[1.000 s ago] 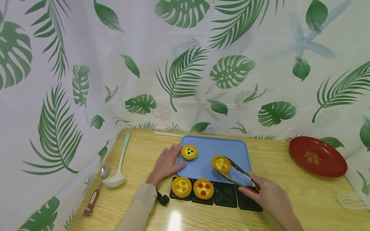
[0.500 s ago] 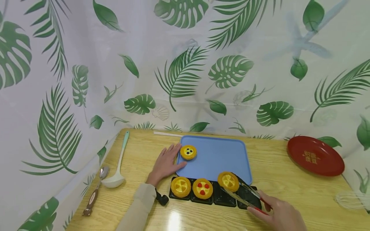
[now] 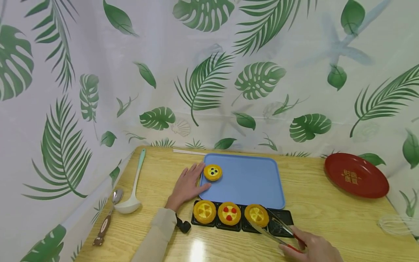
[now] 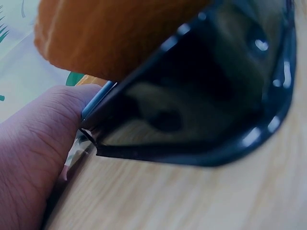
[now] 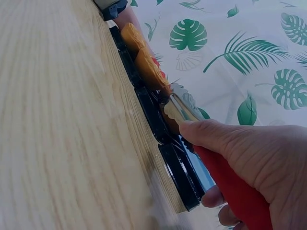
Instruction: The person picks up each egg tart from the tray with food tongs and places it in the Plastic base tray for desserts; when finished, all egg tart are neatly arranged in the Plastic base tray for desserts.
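My left hand (image 3: 186, 187) rests at the left edge of the blue tray (image 3: 247, 178), fingers extended and thumb over the rim. Beside its fingertips sits an egg tart (image 3: 212, 172) with dark berries. My right hand (image 3: 317, 248) holds red-handled tongs (image 3: 271, 236). Their tips lie around a tart with yellow wedges (image 3: 257, 215), in the third compartment of the black tray (image 3: 281, 222). A similar wedge-topped tart (image 3: 204, 212) and one with red berries (image 3: 229, 214) fill the first two compartments. In the right wrist view, the red tong handle (image 5: 235, 196) crosses my palm.
A white ladle (image 3: 128, 205) and a brown-handled spoon (image 3: 105, 225) lie at the left. Chopsticks (image 3: 188, 151) are behind the blue tray. At the right are a red oval plate (image 3: 356, 175) and a clear whisk (image 3: 396, 223). A leaf-patterned curtain (image 3: 209, 91) backs the table.
The tongs carried the wedge-topped tart from above the blue tray toward the front and down into the third black compartment. My left hand stayed in place.
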Available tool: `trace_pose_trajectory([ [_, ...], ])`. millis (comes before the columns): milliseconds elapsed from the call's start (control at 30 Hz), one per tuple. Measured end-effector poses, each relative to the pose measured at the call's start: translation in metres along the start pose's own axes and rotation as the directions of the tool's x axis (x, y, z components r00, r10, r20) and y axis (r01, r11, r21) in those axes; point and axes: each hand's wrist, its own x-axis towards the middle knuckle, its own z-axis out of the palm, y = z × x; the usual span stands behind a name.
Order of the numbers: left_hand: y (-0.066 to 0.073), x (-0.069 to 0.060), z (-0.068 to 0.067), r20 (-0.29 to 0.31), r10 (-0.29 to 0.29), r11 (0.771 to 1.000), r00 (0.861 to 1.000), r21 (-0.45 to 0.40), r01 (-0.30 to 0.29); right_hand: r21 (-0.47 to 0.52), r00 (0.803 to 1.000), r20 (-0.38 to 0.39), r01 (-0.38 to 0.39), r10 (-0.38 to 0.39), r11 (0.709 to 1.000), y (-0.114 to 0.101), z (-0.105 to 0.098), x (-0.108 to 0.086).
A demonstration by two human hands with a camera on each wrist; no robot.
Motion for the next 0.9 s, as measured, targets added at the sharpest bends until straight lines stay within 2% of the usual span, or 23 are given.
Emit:
trace_pose_trajectory([
  [233,0.001,0.000,-0.002,0.005,-0.006,1.000,1.000,-0.006,0.006,-0.002,1.000,0.025,-0.004,0.004,1.000,0.000,-0.002,0.002],
  [633,0.002,0.000,-0.003,0.014,-0.012,1.000,1.000,0.003,0.011,0.004,1.000,0.023,-0.002,0.002,1.000,-0.001,-0.007,0.003],
  [900,0.000,0.000,-0.002,-0.003,0.003,1.000,1.000,-0.015,-0.003,-0.010,0.999,0.053,-0.008,0.008,1.000,-0.006,-0.012,0.008],
])
